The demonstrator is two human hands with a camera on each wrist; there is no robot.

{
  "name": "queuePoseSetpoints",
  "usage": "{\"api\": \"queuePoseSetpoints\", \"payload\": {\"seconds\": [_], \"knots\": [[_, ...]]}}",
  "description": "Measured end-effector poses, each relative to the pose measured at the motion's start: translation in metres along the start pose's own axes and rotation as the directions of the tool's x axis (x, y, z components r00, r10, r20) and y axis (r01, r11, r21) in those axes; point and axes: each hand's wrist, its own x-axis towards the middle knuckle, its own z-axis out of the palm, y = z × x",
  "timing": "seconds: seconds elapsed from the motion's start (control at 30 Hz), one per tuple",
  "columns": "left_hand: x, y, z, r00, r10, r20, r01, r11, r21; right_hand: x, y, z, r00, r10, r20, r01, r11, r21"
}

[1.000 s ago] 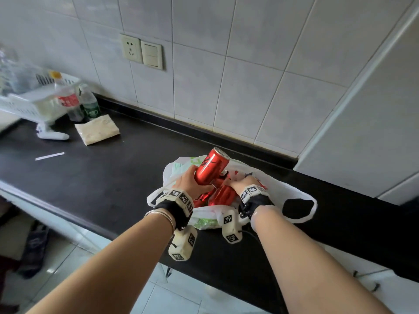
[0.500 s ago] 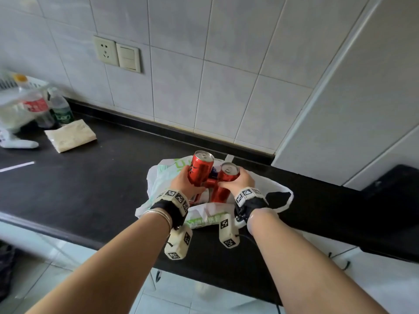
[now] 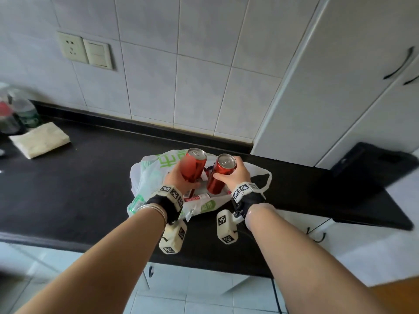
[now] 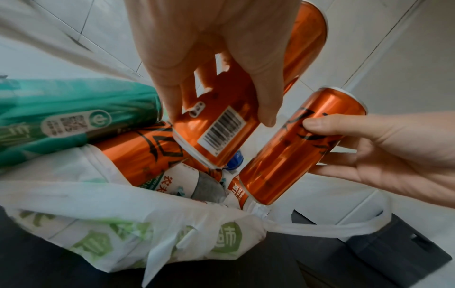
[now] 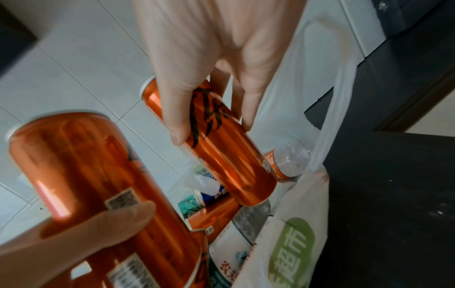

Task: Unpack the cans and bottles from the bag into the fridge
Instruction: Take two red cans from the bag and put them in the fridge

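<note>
A white plastic bag [image 3: 149, 177] with green print lies open on the black counter [image 3: 68, 189]. My left hand [image 3: 179, 177] grips one red can [image 3: 193, 165] upright above the bag; my right hand [image 3: 235, 175] grips a second red can [image 3: 221, 175] beside it. In the left wrist view the left hand's can [image 4: 221, 120] and the right hand's can [image 4: 295, 148] hang over the bag's mouth. Inside lie another red can [image 4: 140, 154], a green can [image 4: 74, 117] and clear water bottles [image 4: 194, 185]. The right wrist view shows the right hand's can [image 5: 221, 155] above a bottle [image 5: 288, 159].
A white cabinet [image 3: 340, 87] with dark handles stands to the right of the bag. A black box [image 3: 371, 177] sits on the counter's right end. At the far left are a folded cloth [image 3: 40, 139] and bottles [image 3: 25, 112]. A wall socket [image 3: 72, 47] sits on the tiled wall.
Both cans have come up out of the bag and now stand upright side by side; a second ago the right hand was still inside the bag. The view has swung right.
</note>
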Motion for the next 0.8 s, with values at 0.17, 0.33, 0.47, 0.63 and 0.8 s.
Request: {"api": "queuePoseSetpoints", "payload": {"seconds": [0.17,0.33,0.47,0.63,0.8], "knots": [[-0.009,0.011,0.009,0.999,0.044,0.002,-0.044,0.999,-0.018,-0.008,0.008,-0.013,1.000,0.022,-0.017,-0.022,0.999,0.027],[-0.017,0.023,0.024,1.000,0.026,-0.002,-0.026,1.000,-0.001,-0.015,0.016,-0.034,1.000,0.019,-0.001,-0.019,0.999,0.034],[-0.026,0.019,0.038,1.000,-0.018,0.003,0.018,0.999,0.047,-0.021,0.031,-0.041,0.999,0.034,0.004,-0.034,0.999,0.033],[-0.036,0.009,0.047,0.998,-0.046,-0.035,0.047,0.999,0.003,-0.029,0.038,-0.039,0.999,0.027,0.045,-0.028,0.999,0.025],[-0.048,0.010,0.045,1.000,-0.014,-0.011,0.014,1.000,0.019,-0.038,0.036,-0.041,0.999,0.001,0.049,-0.002,1.000,0.025]]}}
